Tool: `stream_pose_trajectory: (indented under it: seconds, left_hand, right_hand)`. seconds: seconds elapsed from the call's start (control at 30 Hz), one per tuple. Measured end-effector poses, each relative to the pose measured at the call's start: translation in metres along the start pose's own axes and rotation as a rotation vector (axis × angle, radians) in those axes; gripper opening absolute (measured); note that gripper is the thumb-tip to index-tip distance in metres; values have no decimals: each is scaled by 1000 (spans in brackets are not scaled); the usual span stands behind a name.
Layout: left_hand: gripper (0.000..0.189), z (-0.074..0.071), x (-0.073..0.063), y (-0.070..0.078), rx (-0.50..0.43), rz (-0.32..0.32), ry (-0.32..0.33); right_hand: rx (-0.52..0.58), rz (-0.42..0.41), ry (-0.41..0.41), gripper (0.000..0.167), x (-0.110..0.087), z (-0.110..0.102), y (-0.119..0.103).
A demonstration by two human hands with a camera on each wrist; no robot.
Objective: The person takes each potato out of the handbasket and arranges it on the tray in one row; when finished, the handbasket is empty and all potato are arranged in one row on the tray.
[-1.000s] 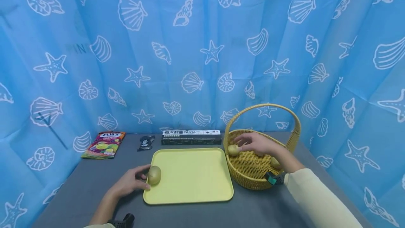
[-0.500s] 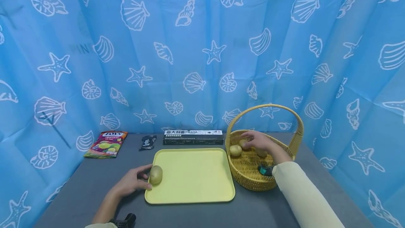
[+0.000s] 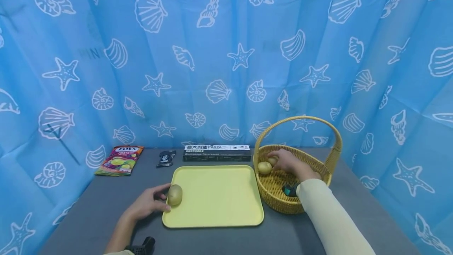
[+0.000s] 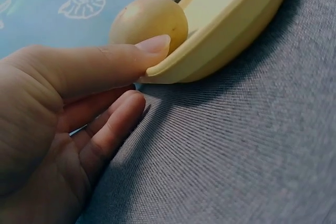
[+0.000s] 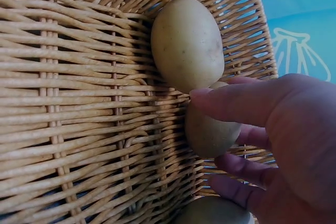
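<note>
In the head view, my left hand (image 3: 150, 204) is at the left edge of a yellow tray (image 3: 219, 196), beside a potato (image 3: 175, 195) lying on it. The left wrist view has the thumb over the tray's rim next to that potato, with the other fingers below and outside the rim. My right hand (image 3: 288, 162) reaches into a wicker basket (image 3: 283, 207). Its thumb and fingers hold a potato (image 5: 210, 129) against the basket's wall. Touching or nearly touching it is another potato (image 5: 187, 44); a further potato (image 5: 215, 212) shows at the right wrist view's bottom.
Behind the tray stands a black and white pasta box (image 3: 217, 153). A small black packet (image 3: 166, 158) and a colourful candy bag (image 3: 120, 161) lie at the back left. The basket's tall handle (image 3: 299, 117) arches over it. A blue shell-print curtain (image 3: 219, 58) hangs behind the grey table.
My right hand has gone from the leftmost potato in the basket to the one behind it, which now sits close beside the first. My left hand keeps its place at the tray.
</note>
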State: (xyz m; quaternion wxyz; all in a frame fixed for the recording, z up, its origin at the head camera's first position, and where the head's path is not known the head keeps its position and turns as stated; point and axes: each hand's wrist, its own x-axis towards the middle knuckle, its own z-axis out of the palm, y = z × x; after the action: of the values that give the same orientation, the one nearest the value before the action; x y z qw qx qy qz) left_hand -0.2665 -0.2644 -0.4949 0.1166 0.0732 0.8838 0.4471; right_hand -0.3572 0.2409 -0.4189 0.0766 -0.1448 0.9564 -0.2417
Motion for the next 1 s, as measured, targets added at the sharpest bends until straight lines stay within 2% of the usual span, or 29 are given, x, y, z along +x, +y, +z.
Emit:
stream_pose_trajectory:
  seconds: [0.17, 0.47, 0.73, 0.87, 1.0]
  left_hand:
    - [82, 0, -2, -1, -9, 2, -2]
    - [82, 0, -1, 0, -12, -4, -2]
    - [82, -1, -3, 0, -6, 25, -12]
    - [82, -1, -3, 0, -1, 33, -13]
    - [82, 0, -2, 0, -6, 21, -16]
  right_hand:
    - [-8, 32, 6, 47, 3, 4, 0]
    - [-88, -18, 22, 44, 4, 4, 5]
    - [72, -3, 57, 33, -9, -11, 0]
    - [113, -57, 77, 28, -19, -20, -8]
    - [215, -99, 121, 33, -34, -24, -19]
